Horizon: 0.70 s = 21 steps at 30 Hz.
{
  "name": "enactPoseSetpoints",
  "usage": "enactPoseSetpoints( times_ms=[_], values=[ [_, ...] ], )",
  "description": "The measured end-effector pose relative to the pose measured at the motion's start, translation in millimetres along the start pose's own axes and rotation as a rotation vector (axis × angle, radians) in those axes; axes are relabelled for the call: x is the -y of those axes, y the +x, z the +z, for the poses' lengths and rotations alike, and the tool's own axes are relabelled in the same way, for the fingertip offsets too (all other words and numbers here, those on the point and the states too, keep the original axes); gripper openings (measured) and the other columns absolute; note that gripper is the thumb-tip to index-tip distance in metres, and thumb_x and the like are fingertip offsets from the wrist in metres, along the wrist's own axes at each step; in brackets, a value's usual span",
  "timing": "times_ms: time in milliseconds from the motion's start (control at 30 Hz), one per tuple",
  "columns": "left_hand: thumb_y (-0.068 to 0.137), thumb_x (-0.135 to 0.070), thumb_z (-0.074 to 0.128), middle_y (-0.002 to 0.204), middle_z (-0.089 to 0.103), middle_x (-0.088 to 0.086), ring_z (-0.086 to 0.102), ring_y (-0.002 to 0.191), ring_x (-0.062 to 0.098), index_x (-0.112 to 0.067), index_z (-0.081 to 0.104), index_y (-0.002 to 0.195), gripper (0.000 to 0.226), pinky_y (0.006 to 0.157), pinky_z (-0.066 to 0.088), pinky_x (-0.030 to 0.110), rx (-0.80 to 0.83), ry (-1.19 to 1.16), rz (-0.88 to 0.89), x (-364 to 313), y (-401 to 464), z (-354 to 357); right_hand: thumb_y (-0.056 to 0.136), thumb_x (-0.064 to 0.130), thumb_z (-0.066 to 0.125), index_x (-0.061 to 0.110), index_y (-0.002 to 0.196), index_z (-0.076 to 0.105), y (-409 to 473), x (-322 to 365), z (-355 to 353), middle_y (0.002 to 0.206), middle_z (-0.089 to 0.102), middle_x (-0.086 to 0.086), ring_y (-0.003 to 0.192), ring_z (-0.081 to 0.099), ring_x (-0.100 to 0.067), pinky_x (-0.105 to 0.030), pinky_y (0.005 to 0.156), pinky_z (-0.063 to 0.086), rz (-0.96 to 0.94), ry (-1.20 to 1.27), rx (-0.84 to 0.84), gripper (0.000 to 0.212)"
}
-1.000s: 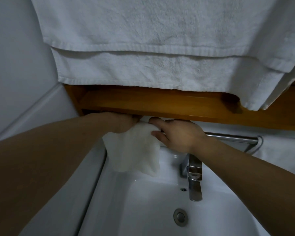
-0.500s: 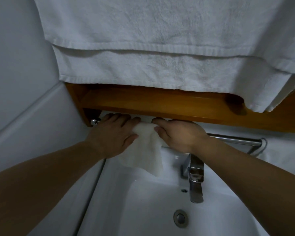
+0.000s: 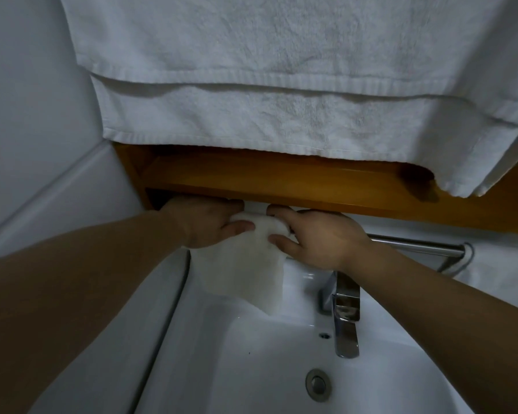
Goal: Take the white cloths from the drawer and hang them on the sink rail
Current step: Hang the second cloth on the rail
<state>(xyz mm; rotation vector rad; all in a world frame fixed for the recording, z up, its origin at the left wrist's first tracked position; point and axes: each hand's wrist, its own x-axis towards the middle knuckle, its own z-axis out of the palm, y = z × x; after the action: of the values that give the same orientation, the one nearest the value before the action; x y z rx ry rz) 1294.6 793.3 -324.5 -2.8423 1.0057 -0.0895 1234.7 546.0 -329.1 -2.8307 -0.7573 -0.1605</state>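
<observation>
Two hands are on one white cloth (image 3: 245,264): my left hand (image 3: 210,222) pinches its top left edge with the thumb over the fabric, and my right hand (image 3: 314,239) curls round the top right. I hold it by both corners so that it spreads flat over the sink rail (image 3: 416,245), which runs off to the right under the wooden shelf (image 3: 281,180). Below, the cloth hangs into the sink (image 3: 251,369), left of the tap (image 3: 346,312). Big towels (image 3: 281,85) hang on the far side.
</observation>
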Motion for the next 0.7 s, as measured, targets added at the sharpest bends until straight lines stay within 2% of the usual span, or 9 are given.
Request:
enactPoseSetpoints(
  times_ms=[100,167,233,267,333,400,467,567,700],
  values=[
    [0.066,-0.088,-0.011,0.115,0.064,-0.005,0.057,0.111,0.019,-0.033,0.056,0.116,0.1,0.101,0.042,0.037,0.023,-0.019,0.019,-2,-4,-9,0.097,0.063,0.033,0.042,0.141,0.031,1,2,0,0.093,0.068,0.008,0.084,0.064,-0.015,-0.033,0.069,0.054,0.015,0.003,0.0,0.049],
    [0.073,-0.083,-0.014,0.098,0.068,-0.001,0.063,0.092,0.02,-0.029,0.057,0.114,0.098,0.081,0.049,0.031,-0.067,0.084,0.104,-5,-11,-18,0.098,0.062,0.032,0.042,0.141,0.03,1,2,0,0.089,0.068,0.007,0.083,0.064,-0.016,-0.034,0.07,0.056,0.027,0.003,0.001,0.047],
    [0.091,-0.071,0.004,0.083,0.069,0.005,0.065,0.072,0.024,-0.021,0.065,0.113,0.081,0.061,0.05,0.029,-0.232,0.157,0.164,-7,-18,-19,0.099,0.06,0.032,0.042,0.142,0.03,1,2,0,0.089,0.068,0.006,0.083,0.064,-0.018,-0.035,0.07,0.056,0.035,0.001,0.011,0.047],
    [0.096,-0.064,0.017,0.083,0.069,0.008,0.065,0.07,0.027,-0.017,0.067,0.113,0.071,0.06,0.052,0.031,-0.292,0.172,0.16,-9,-23,-15,0.099,0.059,0.032,0.041,0.143,0.03,1,2,0,0.09,0.069,0.005,0.083,0.064,-0.019,-0.035,0.07,0.056,0.036,0.001,0.016,0.047],
    [0.095,-0.057,0.033,0.094,0.07,0.01,0.067,0.08,0.029,-0.014,0.065,0.118,0.059,0.072,0.054,0.037,-0.323,0.12,0.139,-17,-26,-4,0.1,0.057,0.033,0.04,0.144,0.031,1,2,-1,0.09,0.068,0.005,0.083,0.063,-0.019,-0.033,0.068,0.053,0.038,0.005,0.025,0.047],
    [0.094,-0.056,0.038,0.107,0.069,0.009,0.066,0.093,0.028,-0.013,0.06,0.124,0.056,0.085,0.053,0.04,-0.317,0.066,0.099,-28,-29,8,0.101,0.055,0.033,0.04,0.144,0.031,1,1,-2,0.088,0.066,0.006,0.081,0.061,-0.017,-0.032,0.067,0.052,0.043,0.021,0.038,0.046],
    [0.094,-0.055,0.043,0.112,0.067,0.01,0.064,0.097,0.029,-0.014,0.057,0.126,0.055,0.09,0.05,0.042,-0.334,0.057,0.033,-35,-30,17,0.101,0.054,0.033,0.041,0.144,0.031,1,1,-3,0.089,0.066,0.006,0.08,0.06,-0.016,-0.032,0.069,0.052,0.043,0.03,0.046,0.045],
    [0.094,-0.054,0.044,0.102,0.068,0.01,0.064,0.088,0.031,-0.014,0.06,0.12,0.05,0.082,0.051,0.043,-0.376,0.074,-0.002,-36,-25,21,0.101,0.053,0.033,0.04,0.145,0.031,2,0,-1,0.093,0.067,0.005,0.08,0.059,-0.016,-0.032,0.069,0.051,0.033,0.036,0.036,0.046],
    [0.095,-0.056,0.035,0.081,0.066,0.009,0.062,0.067,0.028,-0.013,0.064,0.109,0.053,0.061,0.051,0.035,-0.354,0.092,0.065,-28,-14,14,0.099,0.057,0.034,0.041,0.145,0.029,2,-3,1,0.096,0.068,0.004,0.087,0.063,-0.017,-0.031,0.07,0.051,0.008,0.032,0.003,0.05]
  ],
)
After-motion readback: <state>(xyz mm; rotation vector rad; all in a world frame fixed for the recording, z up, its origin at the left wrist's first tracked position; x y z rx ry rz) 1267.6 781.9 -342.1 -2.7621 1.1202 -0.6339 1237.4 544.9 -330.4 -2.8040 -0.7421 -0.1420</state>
